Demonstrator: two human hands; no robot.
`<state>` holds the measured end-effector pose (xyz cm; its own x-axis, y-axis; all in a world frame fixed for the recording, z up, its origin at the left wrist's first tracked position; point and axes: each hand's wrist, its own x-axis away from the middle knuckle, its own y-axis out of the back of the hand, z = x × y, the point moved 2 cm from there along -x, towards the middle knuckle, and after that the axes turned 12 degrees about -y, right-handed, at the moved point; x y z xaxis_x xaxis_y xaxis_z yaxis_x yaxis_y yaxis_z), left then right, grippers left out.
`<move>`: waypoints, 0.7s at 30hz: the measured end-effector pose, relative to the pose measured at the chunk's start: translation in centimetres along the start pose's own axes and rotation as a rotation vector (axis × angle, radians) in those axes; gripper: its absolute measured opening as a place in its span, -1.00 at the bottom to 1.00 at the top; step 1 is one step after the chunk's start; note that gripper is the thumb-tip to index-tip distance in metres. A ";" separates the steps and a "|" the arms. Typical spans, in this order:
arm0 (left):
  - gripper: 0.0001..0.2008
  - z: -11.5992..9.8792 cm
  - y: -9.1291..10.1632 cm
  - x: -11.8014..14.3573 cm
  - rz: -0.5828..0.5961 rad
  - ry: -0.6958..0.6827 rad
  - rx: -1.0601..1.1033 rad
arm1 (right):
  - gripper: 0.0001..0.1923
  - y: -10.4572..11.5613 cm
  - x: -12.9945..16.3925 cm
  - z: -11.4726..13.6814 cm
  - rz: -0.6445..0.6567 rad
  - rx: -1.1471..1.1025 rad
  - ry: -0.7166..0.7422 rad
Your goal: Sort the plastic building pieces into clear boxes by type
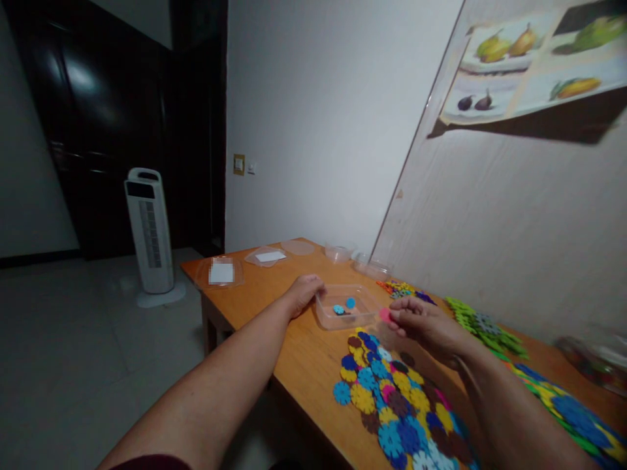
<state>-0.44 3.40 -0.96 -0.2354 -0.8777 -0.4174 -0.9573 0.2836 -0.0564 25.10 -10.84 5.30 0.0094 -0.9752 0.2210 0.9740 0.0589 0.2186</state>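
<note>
My left hand (304,295) grips the left wall of a clear plastic container (326,322) on the wooden table. Inside the container lie a few discs, among them a light blue notched disc (339,310) and a smaller blue one (351,303). Just right of the container, my right hand (414,318) pinches a pink disc (386,315) between thumb and fingers. Below both hands spreads a pile of notched plastic discs (399,401) in blue, yellow, brown, white and pink. My right forearm hides part of the pile's right side.
Clear lids (235,266) lie on the table's (264,281) far left, with empty-looking tubs (339,252) by the wall. Green pieces (482,325) and small colourful pieces (404,290) lie along the back. A transparent bag (595,362) sits at right. A tower fan (151,235) stands on the floor.
</note>
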 end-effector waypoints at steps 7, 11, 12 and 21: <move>-0.93 -0.4 -0.1 0.2 0.001 -0.006 0.000 | -0.77 -1.4 -0.9 -1.3 -0.097 0.259 0.001; -0.91 -1.2 -0.3 0.6 -0.002 -0.008 0.006 | -0.77 -3.0 -2.0 -3.2 -0.128 0.473 0.034; -0.91 -1.3 -0.3 0.6 -0.003 -0.009 0.008 | -0.77 -3.4 -2.2 -3.5 -0.132 0.509 0.031; -0.91 -0.9 -0.2 0.4 -0.002 0.023 0.027 | -0.77 -4.1 -2.4 -3.3 -0.132 0.428 -0.014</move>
<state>-0.51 2.68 -0.26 -0.2380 -0.8869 -0.3959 -0.9528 0.2923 -0.0820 21.85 -9.47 0.73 -0.1148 -0.9775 0.1770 0.7852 0.0199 0.6189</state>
